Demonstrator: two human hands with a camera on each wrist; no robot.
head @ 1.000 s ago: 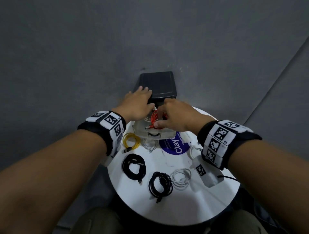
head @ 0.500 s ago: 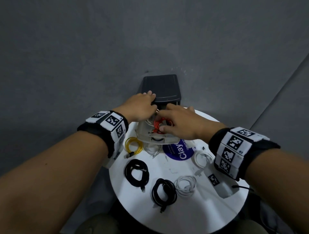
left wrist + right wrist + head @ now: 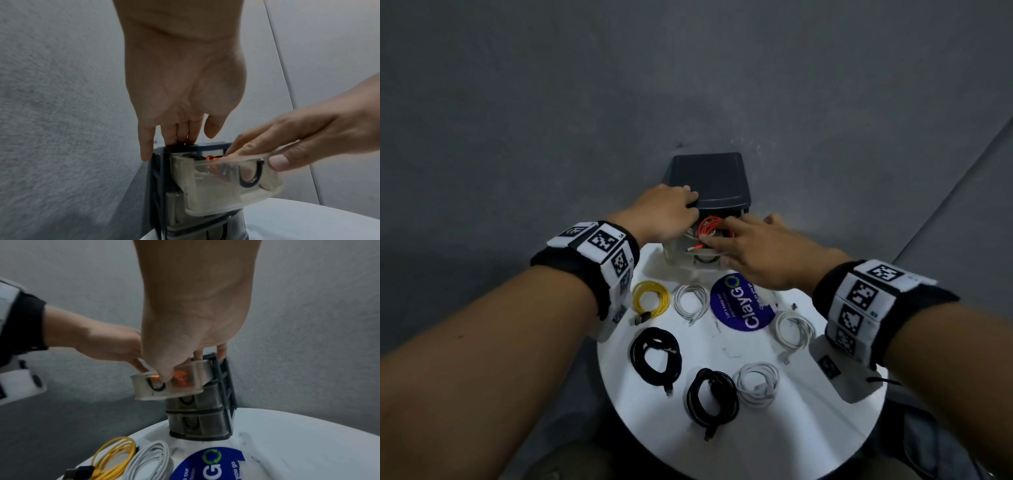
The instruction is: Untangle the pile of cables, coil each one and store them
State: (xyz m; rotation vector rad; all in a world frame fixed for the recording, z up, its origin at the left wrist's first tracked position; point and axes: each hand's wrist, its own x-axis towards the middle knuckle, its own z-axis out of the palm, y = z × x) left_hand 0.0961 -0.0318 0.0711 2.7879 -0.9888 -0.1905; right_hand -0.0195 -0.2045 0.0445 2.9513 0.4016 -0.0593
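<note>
**Orange cable goes into the top drawer**

We steady the dark drawer unit (image 3: 709, 181) with our left hand (image 3: 666, 214): its straight fingers (image 3: 180, 129) press on the top edge of the frame, gripping nothing, which we judge keeps the light unit from sliding or tipping at the far rim of the round white desk (image 3: 791, 428). The clear top drawer (image 3: 230, 183) is pulled out toward us, while the two drawers below it sit closed.

Our right hand (image 3: 760, 253) reaches over the open drawer, thumb (image 3: 279, 160) against the front wall and fingers dipping inside onto the coiled orange cable (image 3: 710, 226), which lies in the drawer. Whether those fingers pinch the coil or merely press it flat, we cannot tell; pressing would stop the loops springing up.

Six coils wait on the desk nearer to us, spaced apart so they cannot re-tangle: a yellow cable (image 3: 650, 299), three white cables (image 3: 690, 301) and two black cables (image 3: 655, 354). A blue round sticker (image 3: 743, 303) sits between them. Storing looks barely begun.
</note>
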